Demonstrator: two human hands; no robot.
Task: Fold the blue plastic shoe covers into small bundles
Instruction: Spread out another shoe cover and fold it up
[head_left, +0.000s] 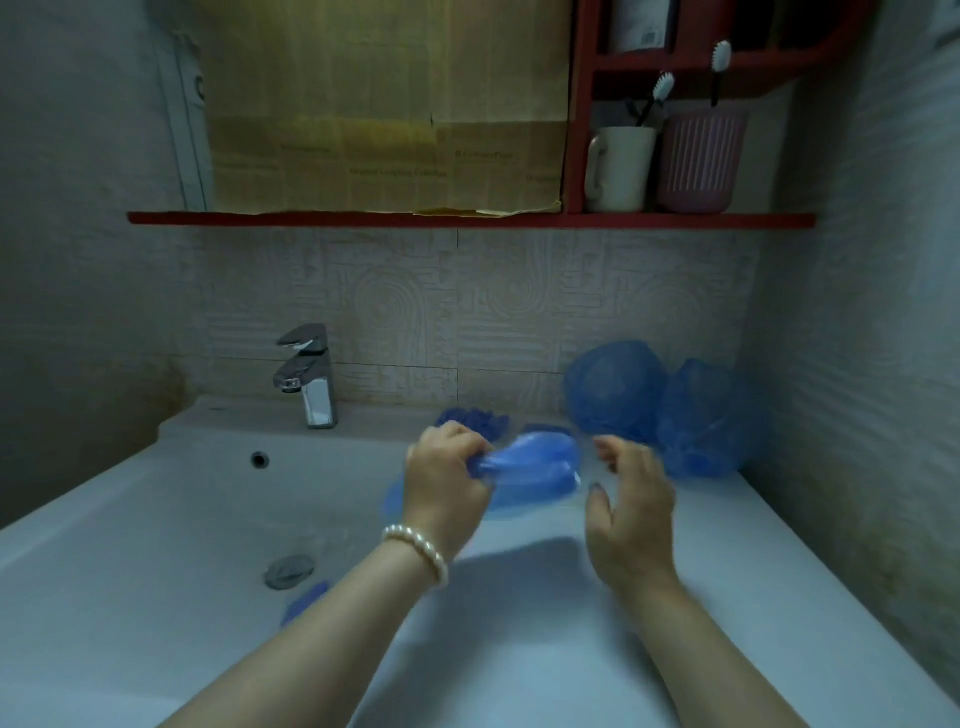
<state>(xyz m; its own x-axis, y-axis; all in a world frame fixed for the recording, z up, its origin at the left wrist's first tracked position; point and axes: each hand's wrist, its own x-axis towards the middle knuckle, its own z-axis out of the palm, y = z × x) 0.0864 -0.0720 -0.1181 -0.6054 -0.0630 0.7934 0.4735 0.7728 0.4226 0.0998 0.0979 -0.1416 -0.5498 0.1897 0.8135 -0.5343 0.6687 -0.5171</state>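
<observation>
Shoe cover (535, 470) was gripped by left hand (449, 475) over sink (156, 519); right hand (631, 512), at its 3 o'clock, hung loose, holding nothing.

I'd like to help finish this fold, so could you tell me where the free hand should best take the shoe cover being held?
Probably its loose right end: the left hand grips the shoe cover at its left end, so the right hand, open beside it, can pinch from the right.

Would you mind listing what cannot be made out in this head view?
- Right hand: motion blur hides whether its fingertips pinch the shoe cover.
- Shoe cover's left end: hidden inside the left hand.
- Blue piece in the sink: partly hidden by the left forearm.
- Cardboard print: too blurred to read.
</observation>
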